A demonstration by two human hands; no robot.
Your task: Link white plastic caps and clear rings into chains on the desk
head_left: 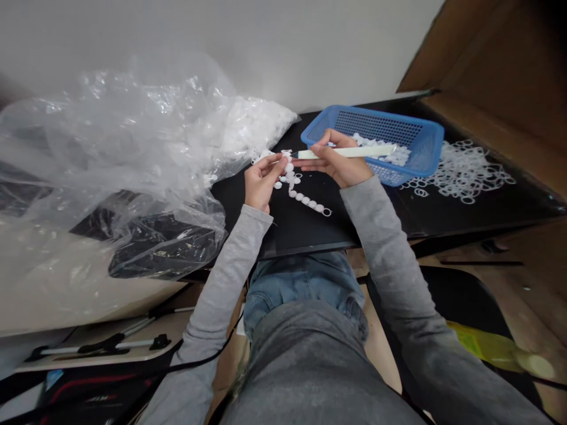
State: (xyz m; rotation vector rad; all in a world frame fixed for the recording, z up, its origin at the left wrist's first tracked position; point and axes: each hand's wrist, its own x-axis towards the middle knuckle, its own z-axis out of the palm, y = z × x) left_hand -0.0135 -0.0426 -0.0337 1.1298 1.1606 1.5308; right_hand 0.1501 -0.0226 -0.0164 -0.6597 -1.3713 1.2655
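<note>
My left hand [263, 180] pinches the end of a strip of small white plastic discs [305, 200], and the strip trails down onto the black tabletop [301, 221]. My right hand [334, 160] grips a slim white pen-shaped tool [345, 152], whose dark pointed tip reaches toward the discs in my left fingers. Behind my right hand stands a blue plastic mesh basket [381, 133] holding a heap of white pieces [396, 153]. My right fingers overlap the basket's near side.
A large clear plastic bag [133, 118] full of white pieces fills the table's left side. White plastic rings [463, 171] lie scattered to the basket's right. Brown cardboard [487, 77] rises at the right, a wall stands behind, and my lap lies below the table edge.
</note>
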